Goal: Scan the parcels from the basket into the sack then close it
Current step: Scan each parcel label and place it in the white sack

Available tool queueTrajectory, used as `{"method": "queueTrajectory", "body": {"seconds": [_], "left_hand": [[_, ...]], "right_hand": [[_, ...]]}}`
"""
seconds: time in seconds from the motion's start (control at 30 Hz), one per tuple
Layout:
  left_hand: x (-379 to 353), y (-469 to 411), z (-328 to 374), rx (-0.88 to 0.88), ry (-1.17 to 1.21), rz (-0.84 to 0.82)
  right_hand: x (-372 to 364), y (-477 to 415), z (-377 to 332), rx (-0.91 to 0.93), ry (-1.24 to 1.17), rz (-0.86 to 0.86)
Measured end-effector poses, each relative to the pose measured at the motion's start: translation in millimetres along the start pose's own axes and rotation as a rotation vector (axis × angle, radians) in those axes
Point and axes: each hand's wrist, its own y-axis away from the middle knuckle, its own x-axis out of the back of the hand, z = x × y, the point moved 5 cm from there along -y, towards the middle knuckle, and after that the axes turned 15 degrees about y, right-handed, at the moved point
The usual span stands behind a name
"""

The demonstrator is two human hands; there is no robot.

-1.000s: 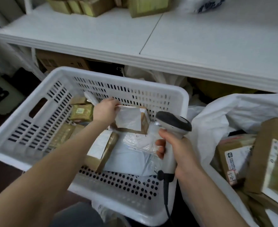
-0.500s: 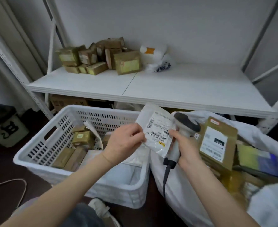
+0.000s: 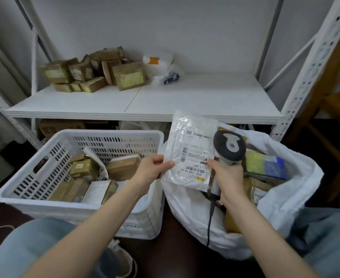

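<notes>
Left hand (image 3: 152, 171) pinches white parcel (image 3: 191, 149) — right hand (image 3: 226, 175) grips scanner (image 3: 228, 151).

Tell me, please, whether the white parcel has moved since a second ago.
Yes. The white parcel, in the left hand, rose out of the basket and rightward past its right rim.

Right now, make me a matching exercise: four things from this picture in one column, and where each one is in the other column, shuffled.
1 white mailer
2 scanner
3 basket
4 brown boxes

A on the shelf
B gripped by the right hand
C left of the sack
D pinched by the left hand

Pairs: 1-D, 2-B, 3-C, 4-A
</notes>
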Motion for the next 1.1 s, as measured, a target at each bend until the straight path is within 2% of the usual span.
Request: {"method": "queueTrajectory", "body": {"seconds": [0.1, 0.27, 0.83, 1.1], "left_hand": [[0, -9, -6, -0.029, 0.026, 0.120], [0, -26, -20, -0.047, 0.048, 0.226], [-7, -35, -29, -0.051, -0.024, 0.265], [-10, -31, -26, -0.050, 0.015, 0.255]], "right_hand": [[23, 21, 3, 0.019, 0.059, -0.006], [31, 56, 37, -0.066, 0.139, -0.126], [25, 77, 50, -0.049, 0.272, -0.156], [25, 77, 46, -0.005, 0.325, -0.168]]}}
